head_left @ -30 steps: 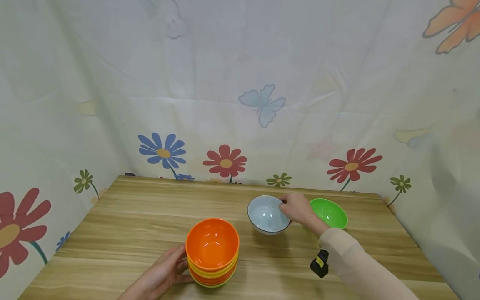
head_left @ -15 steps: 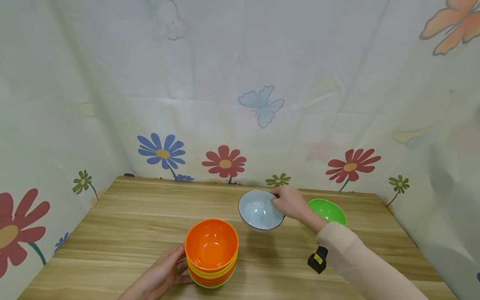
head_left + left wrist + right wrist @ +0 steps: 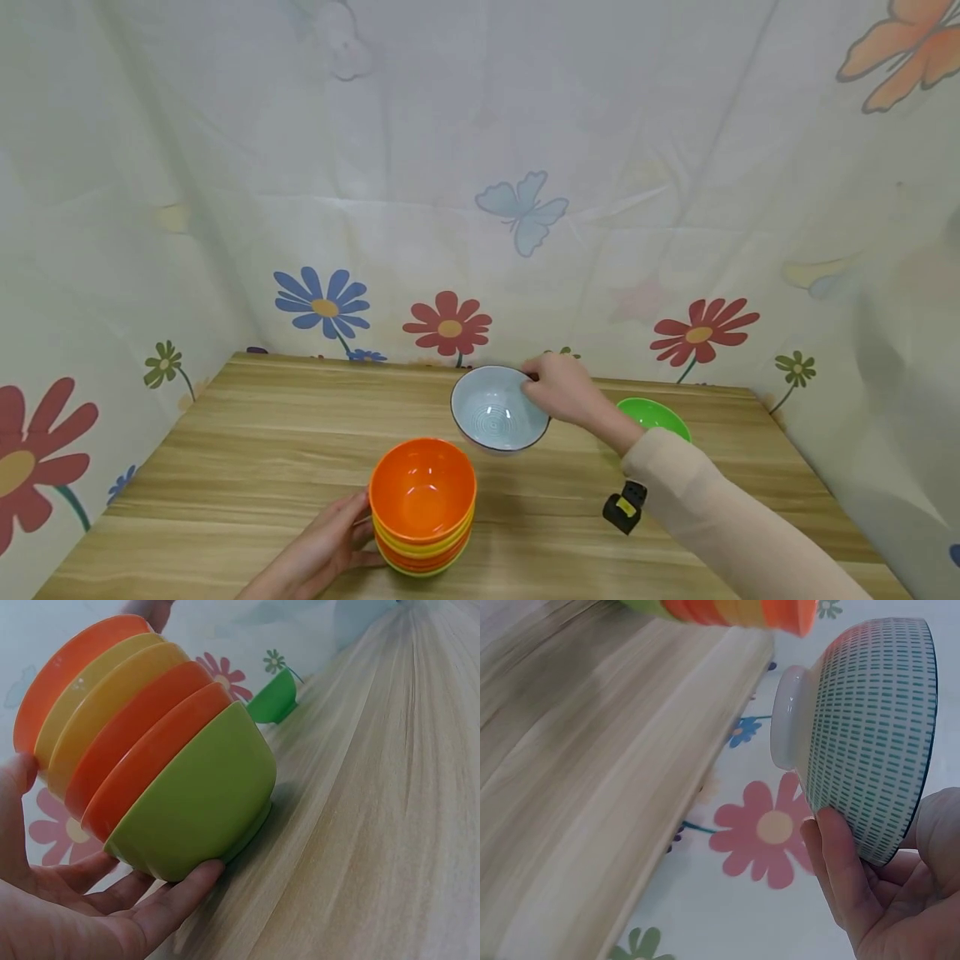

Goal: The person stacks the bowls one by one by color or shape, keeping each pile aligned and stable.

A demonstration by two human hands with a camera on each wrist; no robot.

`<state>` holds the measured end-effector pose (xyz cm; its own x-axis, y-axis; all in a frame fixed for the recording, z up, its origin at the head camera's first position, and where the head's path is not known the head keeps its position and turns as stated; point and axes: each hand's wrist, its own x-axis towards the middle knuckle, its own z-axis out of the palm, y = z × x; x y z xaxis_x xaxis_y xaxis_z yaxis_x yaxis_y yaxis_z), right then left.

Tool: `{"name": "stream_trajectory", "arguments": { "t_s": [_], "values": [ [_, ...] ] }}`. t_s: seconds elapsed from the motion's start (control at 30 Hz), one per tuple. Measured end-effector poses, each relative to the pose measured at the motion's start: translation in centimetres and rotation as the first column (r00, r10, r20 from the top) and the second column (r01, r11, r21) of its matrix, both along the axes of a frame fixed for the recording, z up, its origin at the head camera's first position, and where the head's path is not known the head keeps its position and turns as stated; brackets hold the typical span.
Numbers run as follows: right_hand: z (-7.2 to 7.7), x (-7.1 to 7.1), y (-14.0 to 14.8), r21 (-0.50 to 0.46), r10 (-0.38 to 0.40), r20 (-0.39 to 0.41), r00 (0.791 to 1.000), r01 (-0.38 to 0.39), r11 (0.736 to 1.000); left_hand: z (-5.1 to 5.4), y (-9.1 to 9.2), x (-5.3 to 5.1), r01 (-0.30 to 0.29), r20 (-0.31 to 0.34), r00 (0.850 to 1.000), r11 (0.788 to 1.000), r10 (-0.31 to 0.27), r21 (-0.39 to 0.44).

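Observation:
In the head view my right hand [image 3: 566, 390] pinches the rim of a pale blue bowl [image 3: 495, 412], raised and tilted above the table behind the stack. The right wrist view shows the bowl's outside [image 3: 874, 735], patterned with small green dashes, and its white foot. My left hand [image 3: 97, 900] cups the side of a stack of bowls [image 3: 202, 802]; the thumb is by the top bowl's rim and the fingers lie along the lower bowls. An orange bowl [image 3: 423, 490] tops the stack, with yellow and orange ones below and a lime green one at the bottom.
A bright green bowl [image 3: 656, 417] stands at the back right, partly hidden by the right forearm. The wooden table [image 3: 285, 433] is bordered by a flower-printed cloth [image 3: 375, 208] at the back and sides. A black device [image 3: 625, 507] hangs at the right wrist.
My right hand has carried the pale blue bowl leftward and higher, closer to the stack, and the bowl tilts more towards the camera. The left hand and the stack have stayed in place.

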<state>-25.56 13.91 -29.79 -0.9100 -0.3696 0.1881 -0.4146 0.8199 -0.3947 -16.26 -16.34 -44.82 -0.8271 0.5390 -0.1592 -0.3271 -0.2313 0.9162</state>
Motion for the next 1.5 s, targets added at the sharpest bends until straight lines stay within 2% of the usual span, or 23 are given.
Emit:
{"name": "stream_trajectory", "arguments": {
  "t_s": [0.17, 0.43, 0.8, 1.07, 1.2, 1.37, 1.5],
  "values": [
    [0.6, 0.4, -1.1, -0.027, 0.007, 0.025, 1.0, -0.006, 1.0, 0.0, 0.0, 0.0, -0.007, 0.006, 1.0, 1.0, 0.007, -0.001],
    [0.4, 0.9, -2.7, -0.063, 0.022, 0.067, 0.998, -0.017, 0.998, 0.0, 0.0, 0.0, -0.02, 0.012, 1.0, 0.999, 0.02, -0.025],
    [-0.1, 1.9, -4.5, -0.064, 0.117, -0.001, 0.993, -0.117, 0.991, -0.2, 0.1, 0.0, -0.013, -0.012, 1.0, 1.0, 0.013, -0.015],
    [-0.6, 2.7, -5.6, -0.049, 0.155, -0.021, 0.988, -0.156, 0.986, -0.2, 0.1, 0.0, -0.009, -0.016, 1.0, 1.0, 0.009, -0.015],
    [-0.8, 3.0, -5.9, -0.056, 0.159, -0.016, 0.987, -0.159, 0.986, -0.3, 0.0, 0.0, -0.001, -0.036, 0.999, 1.0, 0.0, -0.01],
    [-1.3, 3.3, -6.1, -0.067, 0.165, 0.023, 0.986, -0.164, 0.984, -0.2, 0.1, 0.1, -0.003, -0.03, 1.0, 1.0, 0.003, 0.001],
    [-1.8, 3.5, -6.3, -0.077, 0.193, 0.009, 0.981, -0.191, 0.978, -0.3, 0.1, 0.1, -0.005, -0.032, 0.999, 1.0, 0.005, 0.008]
  ]
}}
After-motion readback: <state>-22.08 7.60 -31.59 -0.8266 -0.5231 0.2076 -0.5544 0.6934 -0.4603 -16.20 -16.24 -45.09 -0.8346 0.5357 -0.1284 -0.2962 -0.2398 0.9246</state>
